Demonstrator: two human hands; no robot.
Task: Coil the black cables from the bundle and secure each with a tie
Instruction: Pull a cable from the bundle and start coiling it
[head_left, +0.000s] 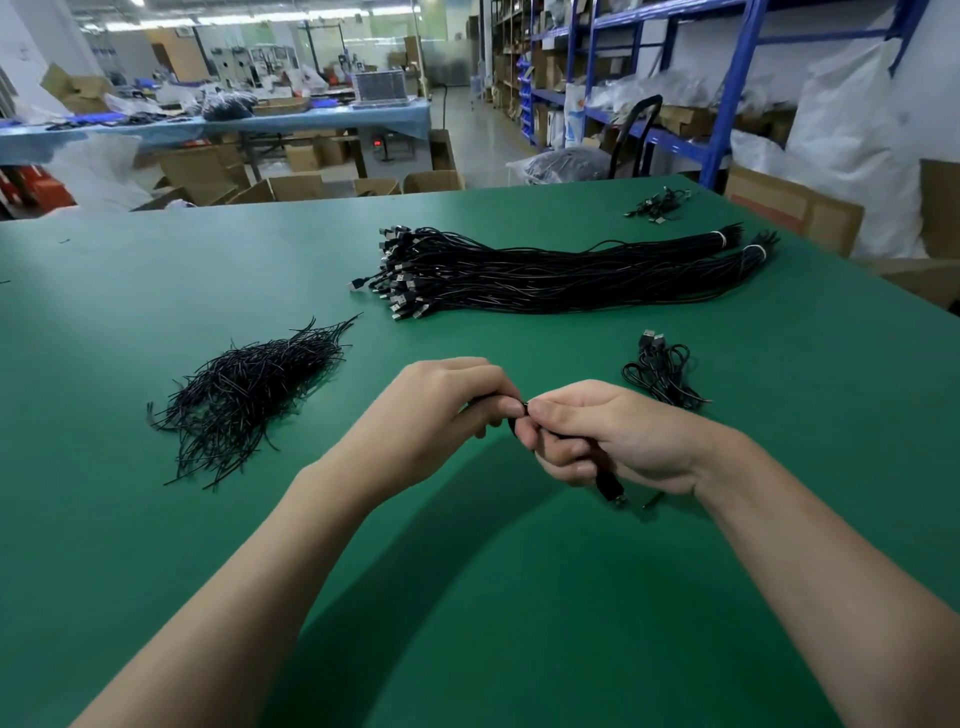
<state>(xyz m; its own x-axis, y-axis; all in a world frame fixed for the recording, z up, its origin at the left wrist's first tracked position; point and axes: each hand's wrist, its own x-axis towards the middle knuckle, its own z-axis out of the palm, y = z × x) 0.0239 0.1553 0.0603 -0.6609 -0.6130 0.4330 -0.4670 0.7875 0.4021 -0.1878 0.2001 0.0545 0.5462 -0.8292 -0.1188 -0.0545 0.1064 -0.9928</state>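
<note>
A big bundle of long black cables (545, 275) lies across the far middle of the green table (156, 291), its USB plugs fanned out at the left end. A heap of short black ties (249, 395) sits to the left. My right hand (608, 431) grips a coiled black cable (609, 486) whose plug end pokes out below the palm. My left hand (441, 410) pinches something thin and black at the coil's top, right against my right thumb; the fingers hide most of it.
Two or more finished coils (662, 371) lie just right of my hands. A few loose cables (660, 203) rest near the table's far right corner. Cardboard boxes (795, 208) and blue shelving (727, 104) stand beyond the right edge.
</note>
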